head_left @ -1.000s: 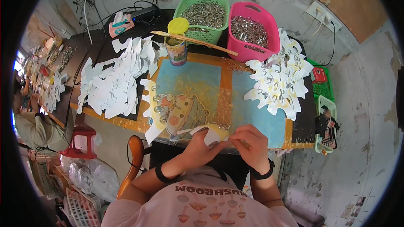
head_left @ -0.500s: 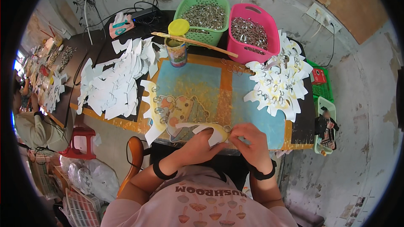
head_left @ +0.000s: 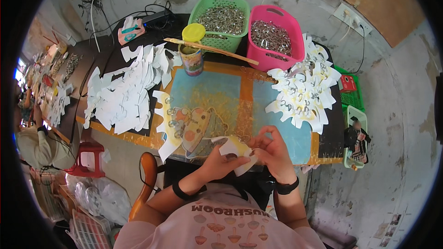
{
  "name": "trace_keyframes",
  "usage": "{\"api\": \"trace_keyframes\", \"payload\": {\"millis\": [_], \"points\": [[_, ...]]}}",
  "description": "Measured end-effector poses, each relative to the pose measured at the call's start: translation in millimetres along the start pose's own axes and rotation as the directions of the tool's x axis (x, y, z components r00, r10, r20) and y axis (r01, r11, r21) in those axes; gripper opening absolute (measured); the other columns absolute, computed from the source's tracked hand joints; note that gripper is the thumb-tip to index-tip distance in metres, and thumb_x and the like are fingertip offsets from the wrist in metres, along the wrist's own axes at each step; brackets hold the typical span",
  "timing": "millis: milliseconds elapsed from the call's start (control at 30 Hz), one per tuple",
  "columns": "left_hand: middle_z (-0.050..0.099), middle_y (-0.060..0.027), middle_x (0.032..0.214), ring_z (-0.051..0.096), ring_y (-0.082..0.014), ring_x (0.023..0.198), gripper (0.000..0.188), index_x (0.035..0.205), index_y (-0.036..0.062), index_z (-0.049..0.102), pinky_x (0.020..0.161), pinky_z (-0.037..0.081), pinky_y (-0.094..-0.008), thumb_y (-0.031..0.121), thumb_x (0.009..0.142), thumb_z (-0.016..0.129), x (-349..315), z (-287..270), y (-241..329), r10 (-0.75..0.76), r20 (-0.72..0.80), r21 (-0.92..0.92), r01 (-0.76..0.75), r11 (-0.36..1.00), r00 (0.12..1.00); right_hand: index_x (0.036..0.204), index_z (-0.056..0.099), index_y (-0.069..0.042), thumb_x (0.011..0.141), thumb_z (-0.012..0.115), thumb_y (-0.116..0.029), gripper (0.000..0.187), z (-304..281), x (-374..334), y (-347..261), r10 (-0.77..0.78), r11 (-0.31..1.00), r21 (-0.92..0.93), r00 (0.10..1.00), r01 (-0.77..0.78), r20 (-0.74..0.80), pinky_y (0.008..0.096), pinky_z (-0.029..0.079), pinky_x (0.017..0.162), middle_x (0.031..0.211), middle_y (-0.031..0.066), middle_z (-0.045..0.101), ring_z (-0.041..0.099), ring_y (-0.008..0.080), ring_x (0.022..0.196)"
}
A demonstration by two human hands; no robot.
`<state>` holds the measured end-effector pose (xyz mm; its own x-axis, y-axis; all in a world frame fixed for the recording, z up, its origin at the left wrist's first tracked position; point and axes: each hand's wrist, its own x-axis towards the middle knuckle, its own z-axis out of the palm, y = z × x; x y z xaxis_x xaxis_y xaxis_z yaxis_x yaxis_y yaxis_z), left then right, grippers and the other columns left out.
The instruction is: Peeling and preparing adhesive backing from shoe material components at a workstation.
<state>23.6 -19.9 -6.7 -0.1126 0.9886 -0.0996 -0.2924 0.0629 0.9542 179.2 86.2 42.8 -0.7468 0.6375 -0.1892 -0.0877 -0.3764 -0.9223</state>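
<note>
Near the front edge of the table, my left hand [head_left: 220, 162] grips a white cut-out piece [head_left: 234, 146] with a yellowish smear on it. My right hand [head_left: 273, 154] pinches the same piece at its right edge with thumb and forefinger, the other fingers raised. Whether a metal ring sits between those fingertips is hidden. To the left lies another white cut-out piece [head_left: 171, 131], yellow-smeared and bearing several metal rings. Between it and my hands, a cartoon picture [head_left: 196, 129] shows on the work mat.
Plain white cut-outs [head_left: 127, 97] are heaped left; ring-bearing ones [head_left: 307, 92] lie right. Behind stand a green basket [head_left: 222, 41] and a pink basket [head_left: 278, 63] of metal rings. A stick [head_left: 217, 50] rests across a glue can [head_left: 192, 63]. Another person [head_left: 44, 147] sits far left.
The held piece has turned and tilted, its lower end now hanging below my fingers. My left hand has shifted slightly, and my right hand's upper fingers have lifted away.
</note>
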Motion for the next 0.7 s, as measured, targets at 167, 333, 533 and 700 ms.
{"api": "trace_keyframes", "payload": {"millis": [167, 333, 533, 700], "points": [[0.066, -0.0068, 0.105, 0.065, -0.0135, 0.094, 0.03, 0.113, -0.0009, 0.057, 0.081, 0.054, -0.0294, 0.0, 0.086, 0.07, 1, 6, -1, -0.014, -0.095, -0.192, -0.005, 0.981, 0.995, 0.113, 0.051, -0.003, 0.09, 0.062, 0.002, 0.027, -12, -6, 17, -0.148, 0.987, 0.051, 0.983, 0.155, -0.111, 0.0191, 0.044, 0.072, 0.096, 0.0025, 0.061, 0.058, 0.0079, 0.086], [0.067, -0.0061, 0.102, 0.063, -0.0112, 0.092, 0.029, 0.112, -0.0015, 0.06, 0.078, 0.053, -0.0277, 0.003, 0.086, 0.071, 3, 9, -5, 0.037, -0.145, -0.219, -0.068, 0.973, 0.989, 0.092, 0.059, -0.001, 0.091, 0.064, 0.0, 0.005, -2, -15, 20, -0.013, 0.99, -0.141, 0.997, 0.003, -0.075, 0.0174, 0.04, 0.063, 0.083, -0.0035, 0.058, 0.052, 0.0017, 0.075], [0.066, -0.0046, 0.098, 0.063, -0.0096, 0.084, 0.023, 0.113, -0.0026, 0.06, 0.075, 0.05, -0.0247, 0.01, 0.093, 0.064, -2, 1, -11, -0.037, -0.19, 0.127, 0.062, 0.99, 0.981, 0.09, 0.061, 0.0, 0.09, 0.063, 0.0, 0.002, -7, -15, 19, -0.038, 0.994, -0.109, 0.996, 0.029, -0.08, 0.0176, 0.042, 0.065, 0.084, -0.0016, 0.06, 0.053, 0.0027, 0.075], [0.064, -0.0014, 0.09, 0.062, -0.0084, 0.083, 0.019, 0.109, -0.0036, 0.062, 0.075, 0.048, -0.0218, 0.011, 0.097, 0.059, 1, -1, -5, -0.044, -0.177, -0.437, -0.038, 0.899, 0.983, 0.094, 0.058, 0.0, 0.09, 0.063, 0.002, 0.006, -15, -14, 16, -0.102, 0.963, -0.246, 0.994, 0.108, 0.036, 0.0193, 0.045, 0.072, 0.09, 0.0013, 0.059, 0.055, 0.0052, 0.081]]}}
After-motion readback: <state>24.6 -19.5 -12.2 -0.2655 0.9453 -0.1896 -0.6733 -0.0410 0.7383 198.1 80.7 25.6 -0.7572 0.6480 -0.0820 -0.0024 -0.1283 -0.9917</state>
